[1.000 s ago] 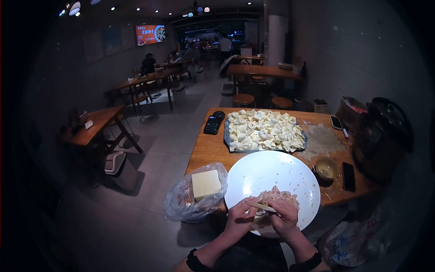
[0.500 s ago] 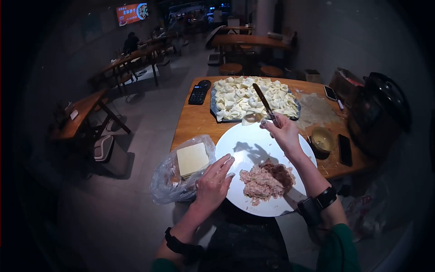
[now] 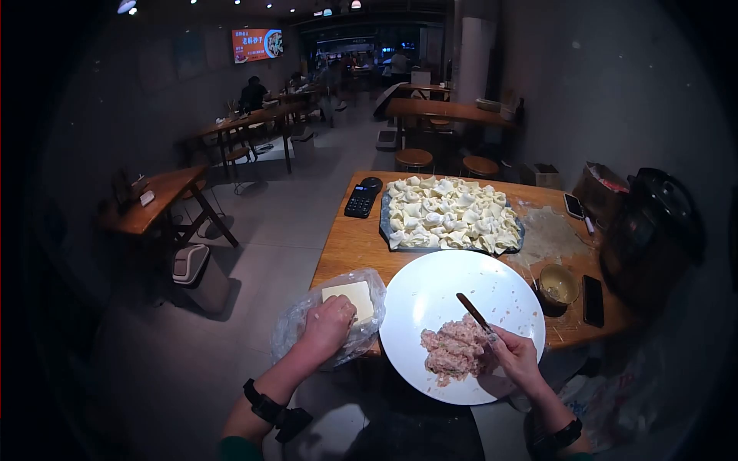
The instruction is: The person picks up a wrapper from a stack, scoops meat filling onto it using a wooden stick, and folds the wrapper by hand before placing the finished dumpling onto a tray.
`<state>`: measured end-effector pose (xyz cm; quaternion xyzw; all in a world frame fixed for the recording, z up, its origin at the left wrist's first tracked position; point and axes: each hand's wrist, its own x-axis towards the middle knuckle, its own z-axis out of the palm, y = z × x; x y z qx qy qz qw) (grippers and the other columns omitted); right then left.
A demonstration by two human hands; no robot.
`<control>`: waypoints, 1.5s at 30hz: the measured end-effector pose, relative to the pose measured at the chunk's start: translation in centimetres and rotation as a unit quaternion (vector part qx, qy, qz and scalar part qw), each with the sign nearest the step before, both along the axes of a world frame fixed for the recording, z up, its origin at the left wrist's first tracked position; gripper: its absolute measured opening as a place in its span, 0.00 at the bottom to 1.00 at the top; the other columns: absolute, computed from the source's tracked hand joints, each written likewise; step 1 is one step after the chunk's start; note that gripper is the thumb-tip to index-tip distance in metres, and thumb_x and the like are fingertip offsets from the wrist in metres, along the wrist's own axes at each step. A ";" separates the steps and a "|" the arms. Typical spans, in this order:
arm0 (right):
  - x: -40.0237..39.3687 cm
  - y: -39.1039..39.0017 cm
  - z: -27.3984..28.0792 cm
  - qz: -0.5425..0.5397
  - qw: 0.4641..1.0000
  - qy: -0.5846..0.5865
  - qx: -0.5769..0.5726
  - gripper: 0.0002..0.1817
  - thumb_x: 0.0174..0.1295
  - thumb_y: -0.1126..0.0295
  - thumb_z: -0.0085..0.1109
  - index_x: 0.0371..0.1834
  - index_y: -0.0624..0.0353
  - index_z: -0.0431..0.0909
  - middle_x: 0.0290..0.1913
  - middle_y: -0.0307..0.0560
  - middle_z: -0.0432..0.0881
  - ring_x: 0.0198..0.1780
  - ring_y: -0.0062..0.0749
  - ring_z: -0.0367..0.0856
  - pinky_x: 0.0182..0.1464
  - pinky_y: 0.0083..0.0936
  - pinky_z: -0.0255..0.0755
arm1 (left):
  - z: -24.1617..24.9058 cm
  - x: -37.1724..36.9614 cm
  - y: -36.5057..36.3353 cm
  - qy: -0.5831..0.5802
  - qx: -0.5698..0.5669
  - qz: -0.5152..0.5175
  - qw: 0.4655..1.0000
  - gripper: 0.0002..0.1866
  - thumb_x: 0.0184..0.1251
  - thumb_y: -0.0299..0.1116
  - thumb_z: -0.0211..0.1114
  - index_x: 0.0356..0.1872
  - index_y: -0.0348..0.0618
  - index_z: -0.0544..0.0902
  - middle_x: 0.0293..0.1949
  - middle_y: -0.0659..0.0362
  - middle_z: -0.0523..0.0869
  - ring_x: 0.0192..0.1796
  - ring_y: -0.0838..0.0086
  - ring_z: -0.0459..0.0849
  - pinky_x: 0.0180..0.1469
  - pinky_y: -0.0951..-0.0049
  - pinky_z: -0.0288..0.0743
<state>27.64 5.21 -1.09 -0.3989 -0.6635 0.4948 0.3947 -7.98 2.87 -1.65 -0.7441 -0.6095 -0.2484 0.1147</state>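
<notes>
My left hand rests on the stack of square wrappers in the clear plastic bag; its fingers are curled, and whether they pinch a wrapper cannot be made out. My right hand is closed on a dark flat stick, held over the big white plate. Pink minced meat lies on the plate just left of that hand. Behind the plate, a dark tray carries many folded dumplings.
On the wooden table are a black keypad device, a small bowl, a dark phone and another phone. A large black cooker stands at the right. A bin is on the floor, left.
My left hand has moved from the plate's left edge onto the wrappers. My right hand has come down toward the meat with the stick. The view has tilted up.
</notes>
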 end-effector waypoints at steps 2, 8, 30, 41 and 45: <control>1.2 -0.8 -0.8 -0.001 0.999 -0.027 0.036 0.18 0.68 0.74 0.45 0.59 0.65 0.71 0.35 0.36 0.81 0.36 0.12 0.75 0.39 0.12 0.71 | 0.0 0.2 0.3 0.054 -0.014 -0.001 0.998 0.02 0.51 0.27 0.61 0.28 0.43 0.79 0.30 0.56 0.78 0.38 0.66 0.80 0.36 0.64 0.76; 3.3 -3.6 -0.2 -0.051 0.992 -0.116 0.019 0.18 0.63 0.79 0.49 0.57 0.64 0.73 0.45 0.48 0.83 0.46 0.18 0.77 0.51 0.19 0.70 | -0.1 -1.3 1.4 -0.027 -0.050 0.068 0.996 0.05 0.59 0.30 0.55 0.35 0.42 0.75 0.31 0.54 0.79 0.33 0.63 0.80 0.35 0.63 0.75; 2.8 -8.1 -0.4 -0.011 0.842 -0.421 0.337 0.23 0.48 0.78 0.60 0.50 0.44 0.79 0.20 0.40 0.71 0.21 0.32 0.74 0.22 0.29 0.67 | -2.8 4.2 -11.9 -0.934 -0.202 -0.079 0.284 0.20 0.69 0.36 0.53 0.58 0.36 0.68 0.56 0.51 0.76 0.58 0.63 0.76 0.63 0.59 0.69; 3.4 -8.8 -0.1 -0.005 0.846 -0.418 0.332 0.23 0.47 0.79 0.60 0.49 0.45 0.79 0.19 0.40 0.71 0.21 0.33 0.74 0.21 0.30 0.66 | -5.4 8.7 -12.4 -0.869 -0.343 0.013 0.358 0.23 0.69 0.38 0.53 0.59 0.34 0.66 0.55 0.50 0.76 0.57 0.62 0.77 0.60 0.62 0.71; 2.2 -8.2 0.0 -0.027 0.834 -0.407 0.372 0.23 0.47 0.79 0.60 0.49 0.46 0.79 0.20 0.39 0.72 0.21 0.32 0.74 0.20 0.29 0.66 | -7.1 10.3 -11.9 -0.880 -0.367 -0.055 0.295 0.25 0.68 0.35 0.51 0.62 0.30 0.63 0.58 0.47 0.73 0.59 0.60 0.74 0.63 0.62 0.66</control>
